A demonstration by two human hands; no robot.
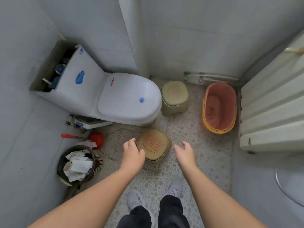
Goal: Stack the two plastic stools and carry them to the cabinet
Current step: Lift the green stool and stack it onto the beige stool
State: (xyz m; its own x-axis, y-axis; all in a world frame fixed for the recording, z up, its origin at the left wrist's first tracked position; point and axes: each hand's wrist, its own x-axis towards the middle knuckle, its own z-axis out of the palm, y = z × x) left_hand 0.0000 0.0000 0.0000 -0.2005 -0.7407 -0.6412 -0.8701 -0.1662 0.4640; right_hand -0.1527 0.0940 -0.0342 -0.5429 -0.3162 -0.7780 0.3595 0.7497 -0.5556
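Observation:
Two small olive-tan plastic stools with red print on their seats stand on the tiled floor. The near stool point(153, 144) is just in front of the toilet. The far stool point(174, 97) stands upright between the toilet and an orange basket. My left hand point(133, 151) rests at the near stool's left edge, fingers curled against the rim and thumb on the seat. My right hand point(185, 151) hovers open a little to the right of that stool, apart from it.
A white toilet point(125, 97) with an open tank fills the left middle. A full waste bin point(79, 164) and a red plunger point(94, 138) sit at the left. An orange basket point(219, 107) stands right of the far stool, beside a white ribbed panel point(271, 112). My shoes point(175, 186) are below.

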